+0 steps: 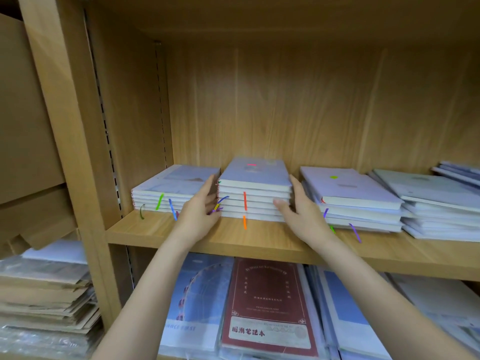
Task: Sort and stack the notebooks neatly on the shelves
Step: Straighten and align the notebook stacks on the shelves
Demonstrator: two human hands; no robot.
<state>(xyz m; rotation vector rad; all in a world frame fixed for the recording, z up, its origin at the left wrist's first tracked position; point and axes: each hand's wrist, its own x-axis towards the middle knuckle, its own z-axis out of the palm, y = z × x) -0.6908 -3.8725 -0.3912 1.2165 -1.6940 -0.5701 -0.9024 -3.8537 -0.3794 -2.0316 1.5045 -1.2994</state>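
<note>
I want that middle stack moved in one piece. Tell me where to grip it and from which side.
Grip the middle stack by its two side faces, coming in from the open shelf front, as the left hand and right hand do now. Narrow gaps to the neighbouring stacks admit flat fingers. Probably press inward low down, so the bottom notebooks come along.

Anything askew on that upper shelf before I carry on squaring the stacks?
Yes. The stack right of the one between the hands is uneven: its top notebook sits twisted and the lower ones stick out at different edges. The held stack and the left stack look fairly square. Nothing appears spilled or damaged.
</note>
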